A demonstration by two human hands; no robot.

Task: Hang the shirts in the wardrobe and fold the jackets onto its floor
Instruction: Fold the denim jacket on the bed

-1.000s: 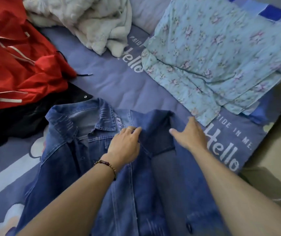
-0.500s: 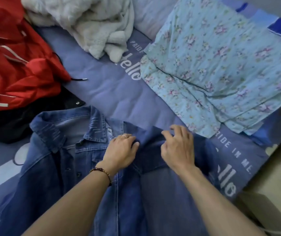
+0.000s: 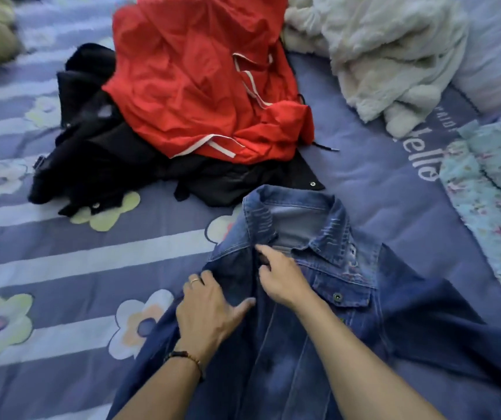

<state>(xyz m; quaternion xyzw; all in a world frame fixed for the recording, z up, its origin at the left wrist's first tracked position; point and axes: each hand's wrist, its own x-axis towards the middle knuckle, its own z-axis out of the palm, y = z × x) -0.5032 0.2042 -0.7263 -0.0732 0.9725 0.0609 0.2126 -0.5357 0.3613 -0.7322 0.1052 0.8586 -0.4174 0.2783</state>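
The bed (image 3: 61,262) carries one denim jacket (image 3: 349,298) spread flat, collar away from the person, likely so it can be folded; beyond its collar lie one red jacket (image 3: 200,86) atop one black garment (image 3: 97,159), with one white fleece (image 3: 379,56) and one floral shirt (image 3: 491,183) to its far right. On the jacket's left shoulder, the left hand (image 3: 209,310) presses with spread fingers while the right hand (image 3: 282,277) pinches the front edge beneath the collar.

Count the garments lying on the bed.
5: denim jacket under both hands, red jacket atop a black garment, white fleece at the top, floral shirt at right. More may be hidden underneath.
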